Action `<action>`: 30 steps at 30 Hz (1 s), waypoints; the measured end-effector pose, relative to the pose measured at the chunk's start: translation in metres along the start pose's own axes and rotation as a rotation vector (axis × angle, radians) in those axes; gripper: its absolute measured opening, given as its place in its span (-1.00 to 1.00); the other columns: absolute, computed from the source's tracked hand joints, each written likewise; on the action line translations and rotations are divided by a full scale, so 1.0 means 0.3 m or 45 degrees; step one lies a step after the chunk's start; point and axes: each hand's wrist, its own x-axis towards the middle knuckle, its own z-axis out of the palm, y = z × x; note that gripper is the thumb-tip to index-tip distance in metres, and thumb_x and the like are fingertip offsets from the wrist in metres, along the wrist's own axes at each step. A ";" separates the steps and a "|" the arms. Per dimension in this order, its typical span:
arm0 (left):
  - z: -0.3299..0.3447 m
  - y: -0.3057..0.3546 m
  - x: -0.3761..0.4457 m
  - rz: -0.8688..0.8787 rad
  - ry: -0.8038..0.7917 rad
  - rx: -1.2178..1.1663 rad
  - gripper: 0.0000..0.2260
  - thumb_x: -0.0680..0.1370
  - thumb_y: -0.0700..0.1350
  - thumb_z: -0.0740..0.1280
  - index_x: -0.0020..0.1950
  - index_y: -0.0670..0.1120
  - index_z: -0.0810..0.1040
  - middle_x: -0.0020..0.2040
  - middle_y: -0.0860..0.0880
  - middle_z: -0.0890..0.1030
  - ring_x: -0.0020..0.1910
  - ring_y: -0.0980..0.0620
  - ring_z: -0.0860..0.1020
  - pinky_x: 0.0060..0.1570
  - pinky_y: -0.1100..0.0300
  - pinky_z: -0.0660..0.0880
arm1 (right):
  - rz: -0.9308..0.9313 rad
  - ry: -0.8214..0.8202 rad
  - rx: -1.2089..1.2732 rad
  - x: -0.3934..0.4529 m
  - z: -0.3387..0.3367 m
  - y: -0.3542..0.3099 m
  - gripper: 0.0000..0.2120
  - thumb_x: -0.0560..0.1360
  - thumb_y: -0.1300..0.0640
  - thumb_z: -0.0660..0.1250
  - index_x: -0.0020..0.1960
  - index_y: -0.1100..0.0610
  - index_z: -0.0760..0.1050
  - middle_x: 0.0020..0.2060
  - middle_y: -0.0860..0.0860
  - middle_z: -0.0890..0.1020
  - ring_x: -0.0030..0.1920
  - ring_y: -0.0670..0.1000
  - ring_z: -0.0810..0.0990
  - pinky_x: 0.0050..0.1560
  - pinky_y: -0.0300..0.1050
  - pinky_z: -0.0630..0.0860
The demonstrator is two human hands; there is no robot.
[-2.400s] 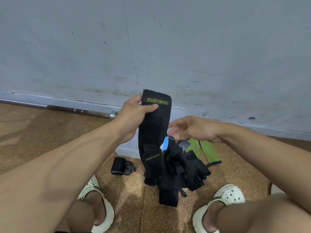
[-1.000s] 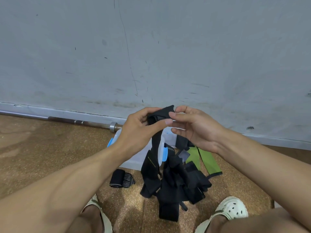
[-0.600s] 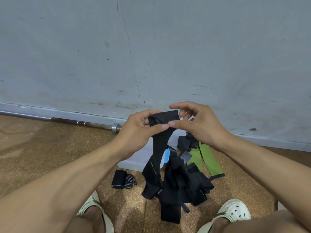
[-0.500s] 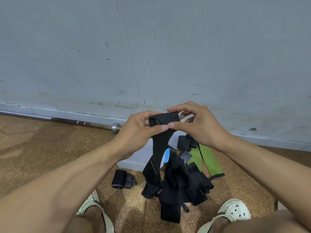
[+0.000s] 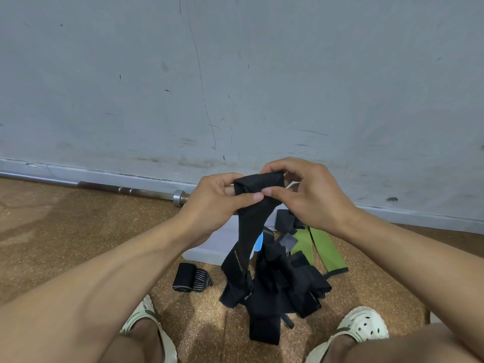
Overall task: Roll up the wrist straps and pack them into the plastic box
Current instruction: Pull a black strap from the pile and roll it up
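Note:
A black wrist strap [image 5: 252, 226] hangs in front of me, its top end curled into a small roll [image 5: 258, 183]. My left hand [image 5: 217, 203] pinches the roll from the left and my right hand [image 5: 311, 197] pinches it from the right. The strap's loose tail drops onto a heap of black straps [image 5: 282, 284] on the floor. The white plastic box [image 5: 220, 241] with a blue clip lies behind the hanging strap, mostly hidden. A rolled black striped strap [image 5: 191, 277] lies on the floor to the left of the heap.
Green straps [image 5: 322, 247] lie to the right of the heap. A steel barbell [image 5: 125, 189] runs along the base of the grey wall at the left. My two feet in white clogs [image 5: 364, 327] flank the heap on the cork floor.
My right hand came up to the strap's top end, and both hands have folded that end into a small roll. The strap now hangs shorter.

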 end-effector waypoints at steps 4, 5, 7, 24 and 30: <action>0.004 0.012 -0.002 -0.015 -0.055 -0.092 -0.76 0.57 -0.20 0.42 0.22 -0.22 0.65 0.07 -0.18 0.73 0.11 -0.12 0.71 0.13 0.07 0.64 | -0.020 0.036 -0.005 0.003 0.002 0.007 -0.77 0.50 0.18 0.52 0.04 -0.12 0.64 -0.06 -0.21 0.65 -0.07 -0.06 0.61 -0.12 -0.32 0.46; 0.005 0.014 -0.001 -0.015 -0.062 -0.109 -0.76 0.58 -0.20 0.40 0.24 -0.22 0.65 0.08 -0.19 0.73 0.11 -0.12 0.70 0.12 0.08 0.64 | -0.030 0.052 -0.014 0.004 0.002 0.007 -0.76 0.49 0.19 0.53 0.03 -0.12 0.63 -0.07 -0.22 0.64 -0.08 -0.07 0.59 -0.13 -0.35 0.45; 0.005 0.015 -0.001 -0.019 -0.078 -0.132 -0.76 0.60 -0.22 0.39 0.25 -0.22 0.64 0.10 -0.20 0.72 0.12 -0.13 0.70 0.11 0.09 0.64 | -0.049 0.096 -0.028 0.003 0.004 0.006 -0.74 0.47 0.21 0.54 -0.01 -0.14 0.63 -0.09 -0.23 0.63 -0.09 -0.08 0.58 -0.16 -0.41 0.41; -0.020 0.030 0.000 -0.197 -0.155 -0.098 -0.58 0.41 0.11 0.45 0.16 -0.13 0.69 0.10 -0.16 0.72 0.10 -0.06 0.69 0.19 0.09 0.59 | -0.070 0.091 0.320 -0.003 0.025 0.019 -0.70 0.41 0.37 0.56 -0.17 -0.03 0.64 -0.15 -0.01 0.68 -0.10 0.02 0.67 -0.11 -0.26 0.52; -0.010 0.023 0.007 -0.124 0.003 -0.099 -0.71 0.44 -0.20 0.53 0.15 -0.14 0.66 0.04 -0.12 0.75 0.05 -0.03 0.71 0.07 0.19 0.59 | -0.069 0.115 0.342 -0.002 0.034 0.031 -0.79 0.43 0.39 0.54 -0.19 0.08 0.72 -0.14 -0.05 0.66 -0.13 -0.07 0.64 -0.17 -0.38 0.46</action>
